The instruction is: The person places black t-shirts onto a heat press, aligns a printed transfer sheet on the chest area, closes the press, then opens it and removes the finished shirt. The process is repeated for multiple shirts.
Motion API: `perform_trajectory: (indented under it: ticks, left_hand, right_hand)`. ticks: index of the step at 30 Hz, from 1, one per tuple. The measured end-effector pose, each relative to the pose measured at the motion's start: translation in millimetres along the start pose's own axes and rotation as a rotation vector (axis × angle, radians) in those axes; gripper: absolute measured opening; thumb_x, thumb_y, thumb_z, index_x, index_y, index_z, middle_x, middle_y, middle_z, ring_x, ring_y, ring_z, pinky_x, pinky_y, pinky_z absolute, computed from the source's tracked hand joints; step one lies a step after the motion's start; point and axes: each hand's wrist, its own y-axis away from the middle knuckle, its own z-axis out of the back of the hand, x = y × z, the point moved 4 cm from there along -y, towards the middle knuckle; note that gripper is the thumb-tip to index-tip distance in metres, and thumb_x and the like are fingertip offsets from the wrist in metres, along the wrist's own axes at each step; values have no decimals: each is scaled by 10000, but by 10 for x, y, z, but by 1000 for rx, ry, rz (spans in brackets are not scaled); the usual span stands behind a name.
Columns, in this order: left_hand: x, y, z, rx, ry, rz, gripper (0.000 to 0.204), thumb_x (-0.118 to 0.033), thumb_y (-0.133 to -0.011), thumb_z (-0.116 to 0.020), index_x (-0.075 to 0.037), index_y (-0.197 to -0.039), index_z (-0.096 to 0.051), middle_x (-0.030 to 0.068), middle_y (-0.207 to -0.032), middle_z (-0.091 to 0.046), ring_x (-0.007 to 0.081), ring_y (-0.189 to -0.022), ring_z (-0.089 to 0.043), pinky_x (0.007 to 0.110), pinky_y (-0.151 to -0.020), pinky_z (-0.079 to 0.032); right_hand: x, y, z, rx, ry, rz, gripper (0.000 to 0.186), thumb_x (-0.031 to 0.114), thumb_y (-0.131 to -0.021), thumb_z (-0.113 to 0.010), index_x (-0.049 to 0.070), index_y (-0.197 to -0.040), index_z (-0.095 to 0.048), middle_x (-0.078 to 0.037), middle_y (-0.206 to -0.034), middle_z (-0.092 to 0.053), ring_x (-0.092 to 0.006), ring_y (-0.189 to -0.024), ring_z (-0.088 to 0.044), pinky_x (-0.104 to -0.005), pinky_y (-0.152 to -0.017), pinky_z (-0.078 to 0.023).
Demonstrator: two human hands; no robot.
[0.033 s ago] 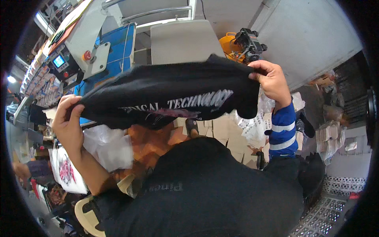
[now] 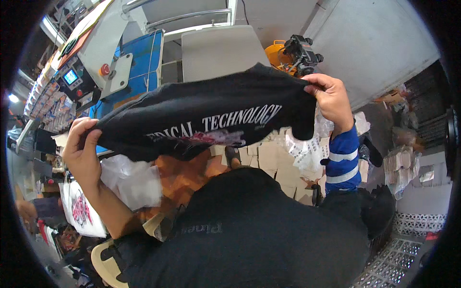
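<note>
Black folded cotton T-shirt with white lettering (image 2: 206, 115) held up mid-frame. Left hand (image 2: 82, 153) at 9 o'clock clenches its edge; right hand (image 2: 330, 98) at 2 o'clock pinches its corner. Grey flat press platen (image 2: 218, 50) at 12 o'clock.

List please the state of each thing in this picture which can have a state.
Black garment: folded, held up in the air by both ends.
Left hand: closed on the garment's left end.
Right hand: fingers pinching its right end.
Small screen: lit.
Grey platen: bare.
</note>
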Motion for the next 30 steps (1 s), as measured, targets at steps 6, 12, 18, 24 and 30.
perform_trajectory:
  ticks: [6, 12, 18, 24, 30]
  left_hand:
    - [-221, -36, -184, 25, -105, -7, 230, 92, -793, -741, 34, -1015, -722, 77, -992, -684, 162, -945, -629, 270, -863, -495]
    - [-365, 30, -373, 126, -234, -71, 207, 64, -751, -749, 41, -956, -743, 98, -892, -692, 201, -812, -661, 308, -737, -514]
    - [-236, 66, -705, 204, -262, -97, 132, 59, -768, -694, 39, -894, -726, 165, -850, -681, 288, -782, -683, 351, -720, -531]
    - [36, 53, -932, 258, -310, -2, 145, 63, -775, -697, 23, -910, -731, 165, -836, -706, 297, -760, -696, 354, -724, -543]
    - [143, -238, -1099, 257, -390, -58, 83, 45, -830, -676, 25, -911, -676, 156, -791, -661, 305, -735, -672, 361, -689, -520]
  right_hand:
    - [-17, 33, 93, -132, 218, 13, 231, -148, -822, -623, -23, -992, -716, -78, -914, -733, -131, -887, -674, -279, -830, -543]
    - [-169, 213, 231, -357, 288, 166, 166, -112, -818, -660, -11, -945, -696, -109, -927, -717, -205, -853, -687, -309, -790, -536]
    - [-376, 231, 181, -317, 531, 133, 143, -80, -836, -617, -19, -960, -653, -168, -933, -662, -323, -891, -667, -358, -827, -522]
    - [-755, 213, 176, -207, 579, 40, 170, -57, -848, -644, -17, -1011, -679, -139, -945, -677, -307, -908, -675, -345, -834, -511]
    - [-990, -68, 332, -179, 172, -236, 85, -30, -934, -642, 8, -1006, -667, -31, -945, -692, -114, -877, -623, -277, -831, -494]
